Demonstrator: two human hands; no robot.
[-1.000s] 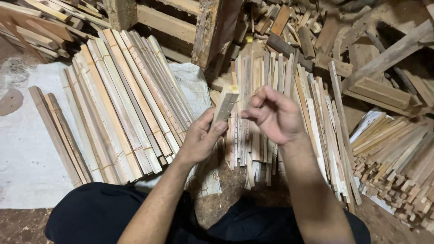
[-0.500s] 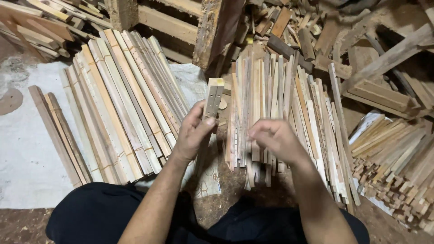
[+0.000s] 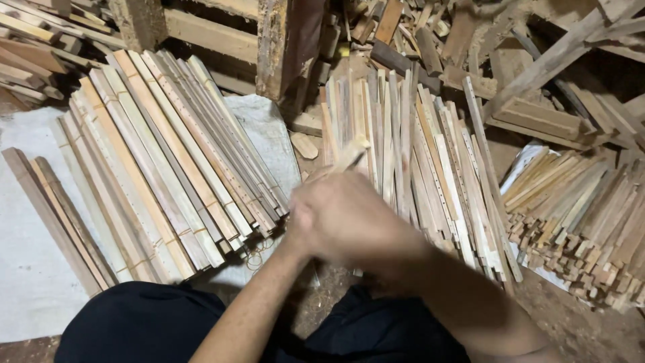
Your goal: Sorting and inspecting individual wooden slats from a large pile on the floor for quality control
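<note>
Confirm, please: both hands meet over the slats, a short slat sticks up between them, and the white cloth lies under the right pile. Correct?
Not quite. In the head view the white cloth lies under the left pile, not the right one. The hands do meet, with a short slat sticking up.

Showing two hands, the left hand [image 3: 306,218] and the right hand [image 3: 356,218], together holding one short wooden strip [image 3: 351,156]. Lying around: three heaps of slats, left heap [image 3: 154,168], middle heap [image 3: 416,161], right heap [image 3: 578,215]. Spreading under: one white sheet [image 3: 27,269].
</note>
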